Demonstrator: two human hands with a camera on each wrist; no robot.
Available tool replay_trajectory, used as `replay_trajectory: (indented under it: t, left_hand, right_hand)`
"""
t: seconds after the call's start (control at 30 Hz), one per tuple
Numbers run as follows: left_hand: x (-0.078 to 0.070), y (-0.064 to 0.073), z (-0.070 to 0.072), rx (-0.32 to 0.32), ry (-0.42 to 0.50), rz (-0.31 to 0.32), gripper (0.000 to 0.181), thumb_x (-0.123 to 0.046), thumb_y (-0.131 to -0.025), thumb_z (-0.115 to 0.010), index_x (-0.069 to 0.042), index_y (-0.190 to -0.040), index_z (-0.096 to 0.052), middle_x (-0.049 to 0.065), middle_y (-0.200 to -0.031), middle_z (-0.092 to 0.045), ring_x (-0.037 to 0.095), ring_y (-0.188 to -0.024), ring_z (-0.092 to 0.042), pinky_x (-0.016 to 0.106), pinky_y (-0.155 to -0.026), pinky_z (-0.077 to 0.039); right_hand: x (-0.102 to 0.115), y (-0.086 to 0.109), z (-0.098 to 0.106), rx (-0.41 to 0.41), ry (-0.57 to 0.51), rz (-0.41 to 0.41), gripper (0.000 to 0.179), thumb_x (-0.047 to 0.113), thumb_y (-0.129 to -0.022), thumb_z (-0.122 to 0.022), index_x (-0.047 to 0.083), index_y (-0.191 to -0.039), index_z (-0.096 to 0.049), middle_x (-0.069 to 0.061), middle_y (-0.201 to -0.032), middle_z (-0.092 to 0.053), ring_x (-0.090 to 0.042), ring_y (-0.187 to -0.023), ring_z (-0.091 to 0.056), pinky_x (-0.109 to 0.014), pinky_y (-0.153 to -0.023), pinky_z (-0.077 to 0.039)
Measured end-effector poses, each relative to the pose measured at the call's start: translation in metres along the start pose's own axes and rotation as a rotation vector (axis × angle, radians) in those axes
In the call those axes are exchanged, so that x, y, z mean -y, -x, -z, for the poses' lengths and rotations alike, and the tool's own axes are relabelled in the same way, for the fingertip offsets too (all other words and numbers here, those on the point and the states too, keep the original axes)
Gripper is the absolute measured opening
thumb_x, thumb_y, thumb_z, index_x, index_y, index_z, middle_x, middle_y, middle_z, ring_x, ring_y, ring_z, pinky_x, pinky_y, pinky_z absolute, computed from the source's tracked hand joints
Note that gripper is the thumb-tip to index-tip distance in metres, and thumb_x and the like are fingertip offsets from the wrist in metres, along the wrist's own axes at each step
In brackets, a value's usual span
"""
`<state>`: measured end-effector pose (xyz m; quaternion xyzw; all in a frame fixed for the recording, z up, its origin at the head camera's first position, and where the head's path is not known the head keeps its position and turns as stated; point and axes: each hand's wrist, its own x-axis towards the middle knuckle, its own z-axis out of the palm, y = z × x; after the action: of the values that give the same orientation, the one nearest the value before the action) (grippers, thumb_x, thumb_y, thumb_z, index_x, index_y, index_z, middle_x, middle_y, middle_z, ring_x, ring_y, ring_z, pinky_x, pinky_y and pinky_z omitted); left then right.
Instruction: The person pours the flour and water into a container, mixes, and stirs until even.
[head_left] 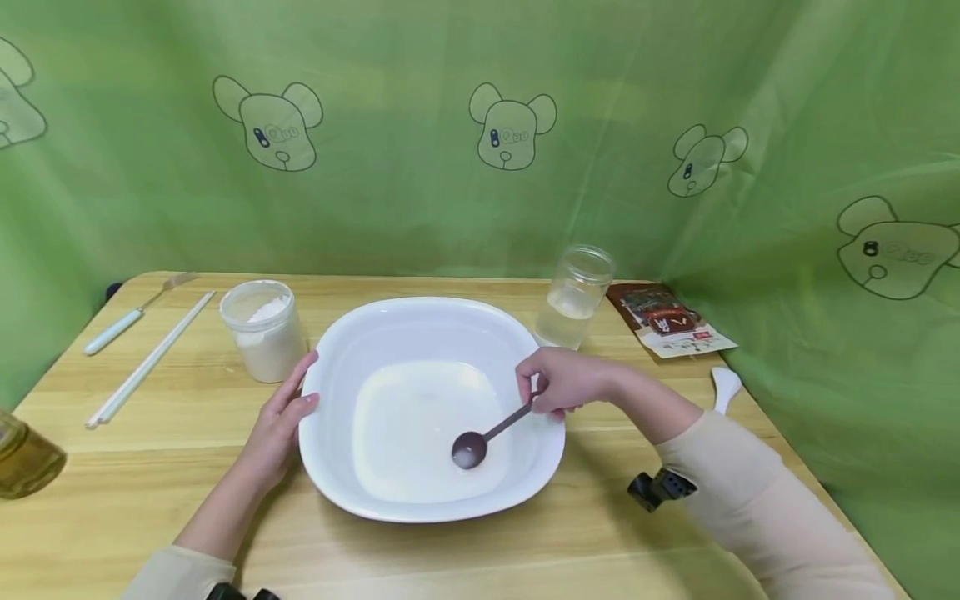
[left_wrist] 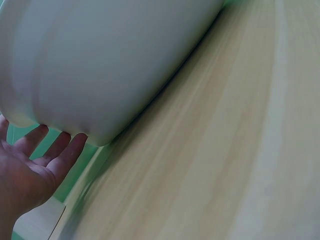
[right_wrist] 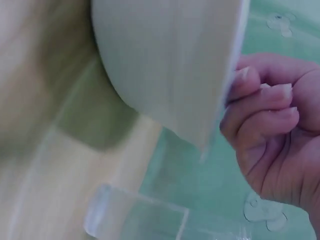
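A white basin [head_left: 427, 312] with rounded corners stands on the table, its bottom covered by something whitish. My left hand [head_left: 273, 429] rests against the basin's left side. Its fingertips [left_wrist: 75, 142] touch the outer wall from outside, spread and fairly straight. Over the right part of the basin, my right hand [head_left: 566, 383] pinches the handle of a dark brown measuring spoon [head_left: 470, 450]. The spoon's round scoop is low inside the basin, with a little whitish content. In the right wrist view, curled fingers show beside the rim; the spoon is hidden there.
Behind the basin stand a jar of white powder [head_left: 270, 337] and a glass of clear liquid [head_left: 573, 300]. At left lie a fork [head_left: 116, 329], chopsticks [head_left: 150, 362] and a jar of amber liquid [head_left: 28, 458]. A brown packet [head_left: 667, 321] and a white utensil [head_left: 724, 386] are at right.
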<state>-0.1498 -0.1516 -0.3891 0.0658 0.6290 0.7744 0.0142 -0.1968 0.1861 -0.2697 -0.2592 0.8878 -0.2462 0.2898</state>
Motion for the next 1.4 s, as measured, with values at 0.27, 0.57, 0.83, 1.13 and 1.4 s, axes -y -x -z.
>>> replay_trajectory:
  t: [0.27, 0.57, 0.83, 1.13, 1.4]
  left_hand:
    - [0.001, -0.001, 0.0, 0.009, 0.01, -0.011, 0.051, -0.014, -0.089, -0.044, -0.02, -0.136, -0.027, 0.016, -0.138, -0.019, 0.01, -0.089, -0.054, 0.027, -0.068, -0.05]
    - [0.0, 0.001, 0.0, -0.005, 0.001, -0.001, 0.052, -0.015, -0.089, -0.045, -0.019, -0.137, -0.026, 0.014, -0.139, -0.018, 0.009, -0.091, -0.053, 0.027, -0.069, -0.049]
    - [-0.001, 0.001, 0.0, -0.002, 0.002, -0.011, 0.052, -0.015, -0.089, -0.045, -0.018, -0.137, -0.026, 0.014, -0.14, -0.015, 0.009, -0.092, -0.052, 0.027, -0.07, -0.049]
    - [0.001, 0.0, 0.0, 0.011, -0.006, -0.029, 0.052, -0.015, -0.089, -0.044, -0.018, -0.137, -0.025, 0.014, -0.141, -0.014, 0.007, -0.097, -0.05, 0.026, -0.074, -0.047]
    - [0.0, 0.0, -0.001, 0.001, -0.007, -0.014, 0.052, -0.015, -0.089, -0.044, -0.019, -0.137, -0.026, 0.013, -0.141, -0.014, 0.007, -0.095, -0.051, 0.026, -0.072, -0.048]
  right_hand:
    - [-0.011, -0.012, 0.019, -0.186, 0.116, -0.082, 0.012, -0.008, -0.071, -0.05, 0.003, -0.075, -0.053, -0.005, -0.047, -0.048, -0.012, -0.04, -0.041, -0.02, -0.037, -0.032]
    - [0.0, -0.057, 0.003, -0.288, 0.014, -0.094, 0.007, -0.001, -0.075, -0.055, 0.004, -0.079, -0.054, -0.007, -0.051, -0.053, -0.015, -0.042, -0.047, -0.02, -0.037, -0.037]
    - [0.023, -0.079, -0.028, -0.193, -0.117, 0.016, 0.005, -0.001, -0.077, -0.057, 0.004, -0.08, -0.055, -0.007, -0.049, -0.052, -0.017, -0.04, -0.044, -0.02, -0.035, -0.034]
    - [0.024, -0.046, -0.039, 0.033, -0.134, 0.094, 0.007, -0.001, -0.078, -0.056, 0.007, -0.078, -0.056, -0.007, -0.047, -0.05, -0.011, -0.037, -0.038, -0.018, -0.035, -0.031]
    - [0.003, -0.005, -0.016, -0.018, -0.029, 0.081, 0.011, -0.005, -0.074, -0.054, 0.006, -0.073, -0.055, -0.002, -0.046, -0.047, -0.01, -0.039, -0.042, -0.018, -0.036, -0.033]
